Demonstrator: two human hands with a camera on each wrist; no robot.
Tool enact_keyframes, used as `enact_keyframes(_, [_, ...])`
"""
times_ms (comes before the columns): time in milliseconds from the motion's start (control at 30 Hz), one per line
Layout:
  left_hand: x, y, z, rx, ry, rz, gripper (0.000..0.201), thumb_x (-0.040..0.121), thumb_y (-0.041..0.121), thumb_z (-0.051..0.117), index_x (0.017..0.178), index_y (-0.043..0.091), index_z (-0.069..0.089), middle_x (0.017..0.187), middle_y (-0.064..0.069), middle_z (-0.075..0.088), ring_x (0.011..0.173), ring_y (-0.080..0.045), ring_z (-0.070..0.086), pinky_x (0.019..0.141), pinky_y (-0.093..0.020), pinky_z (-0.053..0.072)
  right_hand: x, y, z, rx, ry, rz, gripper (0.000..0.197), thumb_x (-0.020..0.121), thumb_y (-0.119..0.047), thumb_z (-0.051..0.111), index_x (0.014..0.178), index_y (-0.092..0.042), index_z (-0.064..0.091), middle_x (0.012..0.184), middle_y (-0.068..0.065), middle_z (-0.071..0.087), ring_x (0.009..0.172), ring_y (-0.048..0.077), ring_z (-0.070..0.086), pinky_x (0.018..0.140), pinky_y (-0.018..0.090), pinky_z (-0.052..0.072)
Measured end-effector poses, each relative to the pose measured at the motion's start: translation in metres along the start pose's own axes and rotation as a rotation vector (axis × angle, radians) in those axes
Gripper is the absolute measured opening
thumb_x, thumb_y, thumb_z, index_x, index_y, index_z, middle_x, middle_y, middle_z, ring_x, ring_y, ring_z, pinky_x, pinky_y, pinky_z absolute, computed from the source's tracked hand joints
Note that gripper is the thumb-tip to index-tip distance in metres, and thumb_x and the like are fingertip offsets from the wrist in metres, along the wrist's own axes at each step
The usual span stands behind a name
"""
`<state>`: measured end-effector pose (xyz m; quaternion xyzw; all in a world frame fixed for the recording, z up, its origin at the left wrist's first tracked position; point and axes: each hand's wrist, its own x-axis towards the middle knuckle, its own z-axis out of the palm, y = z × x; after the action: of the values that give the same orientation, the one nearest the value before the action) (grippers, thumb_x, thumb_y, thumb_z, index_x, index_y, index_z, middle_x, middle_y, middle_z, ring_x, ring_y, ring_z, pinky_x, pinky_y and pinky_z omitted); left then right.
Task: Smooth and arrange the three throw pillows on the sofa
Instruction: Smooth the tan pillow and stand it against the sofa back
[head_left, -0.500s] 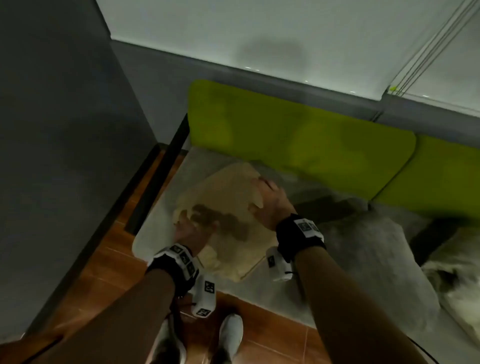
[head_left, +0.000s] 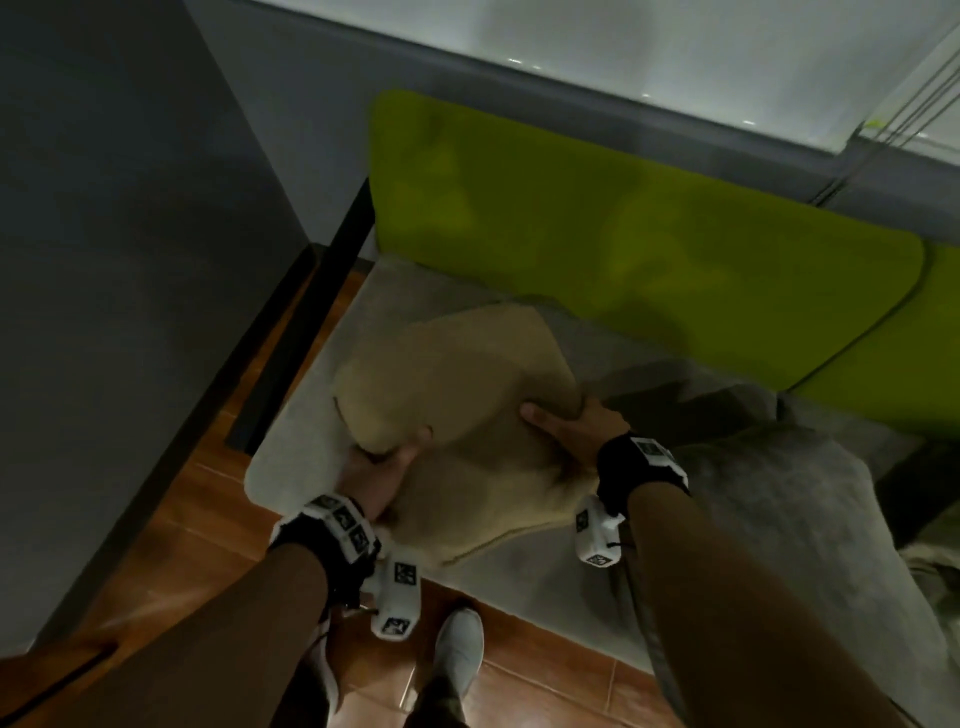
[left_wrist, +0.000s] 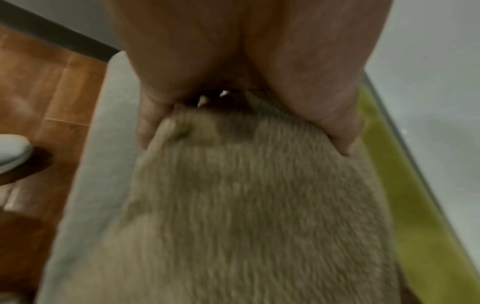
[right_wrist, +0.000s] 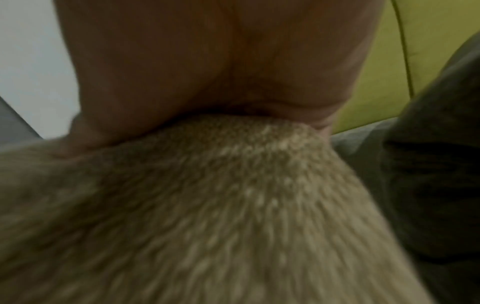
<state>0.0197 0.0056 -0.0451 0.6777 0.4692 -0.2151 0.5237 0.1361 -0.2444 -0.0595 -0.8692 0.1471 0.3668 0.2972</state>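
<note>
A beige fuzzy throw pillow (head_left: 467, 395) lies on the grey sofa seat (head_left: 311, 415) at its left end, its far part raised off the seat. My left hand (head_left: 384, 462) grips the pillow's left edge, thumb on top and fingers underneath; close up, the left hand (left_wrist: 246, 115) pinches the beige pillow (left_wrist: 246, 205). My right hand (head_left: 566, 421) grips the right edge, its fingers hidden behind the fabric; the right hand (right_wrist: 207, 115) closes round the pillow (right_wrist: 207, 205). A grey pillow (head_left: 769, 499) lies to the right. A pale furry pillow (head_left: 935, 577) peeks in at the right edge.
The lime-green backrest (head_left: 597, 234) runs behind the seat, under a grey wall and white window. A dark grey wall (head_left: 104, 260) and a black frame bar (head_left: 306, 317) stand left of the sofa. My white shoes (head_left: 457, 654) stand on the brown tile floor (head_left: 171, 519).
Both hands have shifted from lying on top of the beige pillow to gripping its left and right edges. The pillow's far part has come up off the seat.
</note>
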Motion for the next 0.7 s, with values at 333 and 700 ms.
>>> enact_keyframes(333, [0.015,0.071,-0.095,0.27,-0.117,0.245,0.106,0.07,0.063,0.077,0.155,0.021,0.029,0.153,-0.007,0.043,0.135,-0.033,0.046,0.111,-0.049,0.04,-0.087,-0.003,0.076,0.351,0.124,0.107,0.125,0.058,-0.105,0.042,0.156,-0.029,0.029,0.154,0.006,0.045,0.133,0.034,0.051,0.109,0.049,0.045])
enact_keyframes(700, [0.063,0.018,-0.137,0.256,-0.264,0.388,0.068,0.089,0.037,0.071,0.149,0.023,0.041,0.148,0.0,0.047,0.136,-0.025,0.044,0.112,-0.04,0.037,-0.11,0.011,0.182,0.482,0.23,0.052,0.106,0.072,-0.081,0.068,0.156,-0.047,0.013,0.155,0.0,0.035,0.136,0.031,0.047,0.109,0.052,0.047])
